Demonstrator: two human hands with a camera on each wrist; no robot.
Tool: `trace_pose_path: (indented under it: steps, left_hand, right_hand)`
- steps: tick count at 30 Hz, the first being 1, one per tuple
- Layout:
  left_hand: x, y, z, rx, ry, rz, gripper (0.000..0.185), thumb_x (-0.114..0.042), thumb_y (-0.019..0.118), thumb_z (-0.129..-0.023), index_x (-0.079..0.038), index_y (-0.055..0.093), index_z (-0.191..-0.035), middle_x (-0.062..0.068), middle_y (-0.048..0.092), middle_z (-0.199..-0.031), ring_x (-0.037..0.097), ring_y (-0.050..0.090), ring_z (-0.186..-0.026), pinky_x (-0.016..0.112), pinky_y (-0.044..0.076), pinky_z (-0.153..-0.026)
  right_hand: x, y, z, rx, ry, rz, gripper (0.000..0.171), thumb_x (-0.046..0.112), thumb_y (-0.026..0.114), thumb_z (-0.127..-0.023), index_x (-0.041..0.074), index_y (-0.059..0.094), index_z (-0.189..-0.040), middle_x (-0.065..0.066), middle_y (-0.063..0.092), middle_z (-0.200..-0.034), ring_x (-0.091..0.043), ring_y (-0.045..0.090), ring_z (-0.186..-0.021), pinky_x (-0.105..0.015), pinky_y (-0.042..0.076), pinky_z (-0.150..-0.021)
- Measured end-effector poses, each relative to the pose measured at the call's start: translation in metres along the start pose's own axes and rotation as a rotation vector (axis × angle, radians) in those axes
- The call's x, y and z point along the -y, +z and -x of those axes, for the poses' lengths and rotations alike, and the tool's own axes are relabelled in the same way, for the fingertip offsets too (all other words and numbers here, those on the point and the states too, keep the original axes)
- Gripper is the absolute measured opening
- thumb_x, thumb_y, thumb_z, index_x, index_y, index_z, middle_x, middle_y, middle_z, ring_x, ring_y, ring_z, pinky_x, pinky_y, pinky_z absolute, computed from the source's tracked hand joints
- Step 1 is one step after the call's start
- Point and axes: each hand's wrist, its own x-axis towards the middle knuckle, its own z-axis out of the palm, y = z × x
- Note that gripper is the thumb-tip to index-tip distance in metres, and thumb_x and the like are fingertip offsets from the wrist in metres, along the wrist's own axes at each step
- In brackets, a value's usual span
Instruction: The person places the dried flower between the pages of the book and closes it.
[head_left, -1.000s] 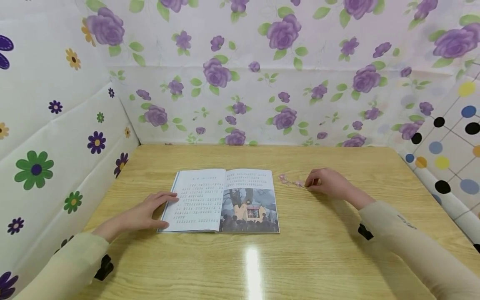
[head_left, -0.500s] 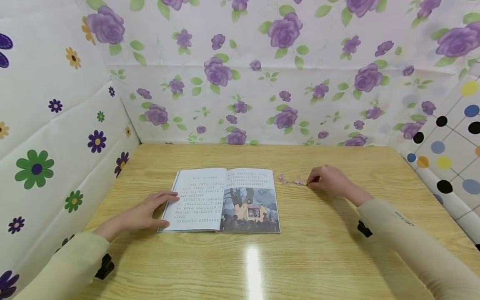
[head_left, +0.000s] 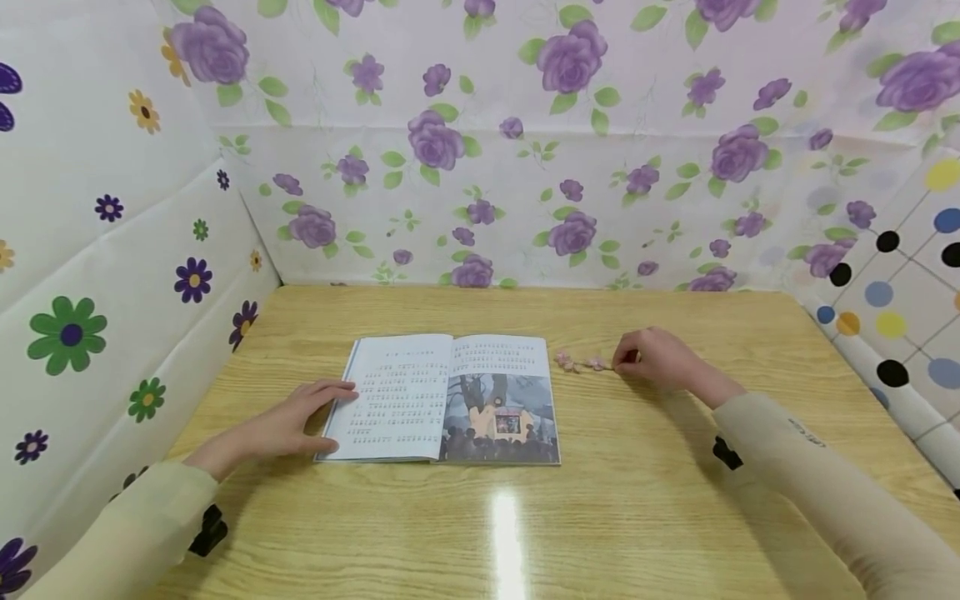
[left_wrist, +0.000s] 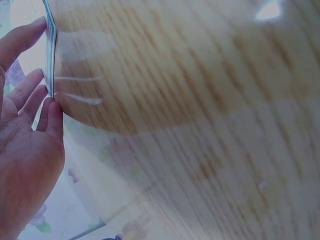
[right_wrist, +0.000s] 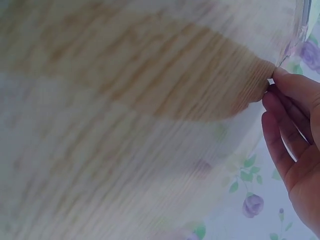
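Note:
An open book (head_left: 401, 404) lies on the wooden table, text on its left page and a dark picture on its right. My left hand (head_left: 281, 423) rests at the book's left edge, fingers spread, index fingertip on the page and thumb at the near corner. The left wrist view shows those fingers (left_wrist: 31, 95) beside the edge of the pages. Just right of the book is a small sprig of pink flowers (head_left: 597, 364). My right hand (head_left: 660, 360) pinches the end of its thin stem between thumb and forefinger; its other fingers (right_wrist: 277, 135) are bent in the right wrist view.
The wooden table (head_left: 622, 517) runs back to a wall covering (head_left: 502, 208) with purple roses. Flower-patterned sheeting (head_left: 112, 275) stands at the left, and a dotted covering (head_left: 911, 300) at the right. A bright light reflection (head_left: 507, 533) shines on the table in front of the book.
The flower sprig lies a little more level than a second ago, still pinched by the right hand. The left hand and the book keep their places; the head view shifts slightly.

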Motion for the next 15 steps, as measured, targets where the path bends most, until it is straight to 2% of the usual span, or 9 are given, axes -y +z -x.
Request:
trace_pose_path:
  steps: [6, 15]
  left_hand:
    - [0.0009, 0.0003, -0.0023, 0.005, -0.012, 0.013, 0.072, -0.026, 0.079, -0.083, -0.009, 0.046, -0.145, 0.017, 0.034, -0.157, 0.044, 0.026, -0.144, 0.067, 0.024, -0.115]
    - [0.0023, 0.0013, -0.0018, 0.007, -0.013, 0.019, 0.073, -0.025, 0.079, -0.082, -0.009, 0.046, -0.145, 0.017, 0.035, -0.157, 0.044, 0.026, -0.144, 0.067, 0.024, -0.115]
  right_hand:
    - [-0.0005, -0.0014, -0.0012, 0.022, 0.013, -0.009, 0.004, 0.012, 0.073, -0.089, 0.012, 0.076, -0.087, 0.004, 0.072, -0.084, -0.004, 0.063, -0.072, -0.026, 0.055, -0.066]
    - [0.0016, 0.0007, -0.0043, 0.039, -0.015, -0.002, 0.005, 0.01, 0.072, -0.089, 0.012, 0.073, -0.085, 0.003, 0.07, -0.082, -0.004, 0.06, -0.07, -0.025, 0.052, -0.063]
